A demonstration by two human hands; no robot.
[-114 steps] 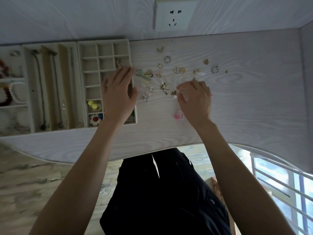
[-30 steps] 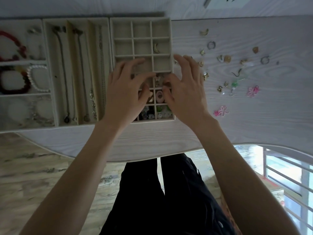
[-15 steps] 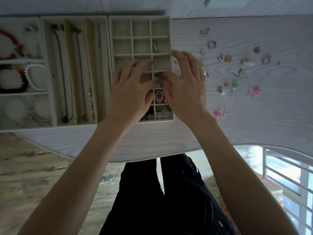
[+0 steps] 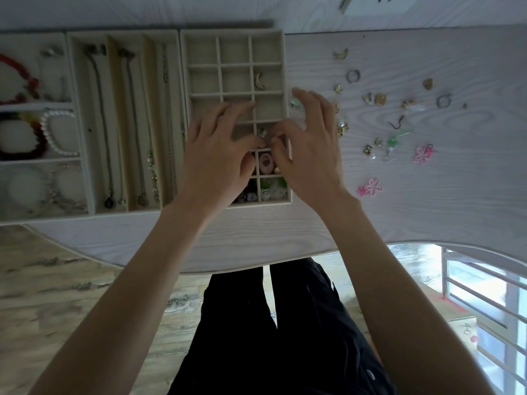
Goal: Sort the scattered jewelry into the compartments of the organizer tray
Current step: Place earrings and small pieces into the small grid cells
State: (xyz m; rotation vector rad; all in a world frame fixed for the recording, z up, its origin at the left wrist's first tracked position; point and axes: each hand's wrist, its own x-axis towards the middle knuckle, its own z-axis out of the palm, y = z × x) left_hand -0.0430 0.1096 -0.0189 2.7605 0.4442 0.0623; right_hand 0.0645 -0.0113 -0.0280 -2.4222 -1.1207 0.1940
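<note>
With the left hand (image 4: 219, 155) and right hand (image 4: 308, 149) both pinching a small gold earring (image 4: 261, 133) just above their grip, lower it squarely into the organizer tray (image 4: 185, 109) cell beneath before releasing.

Both forearms are bare, without sleeves, watch or rings on the fingers (image 4: 306, 102). Black trousers (image 4: 256, 337) cover the legs, with a small pale button low on the right.
</note>
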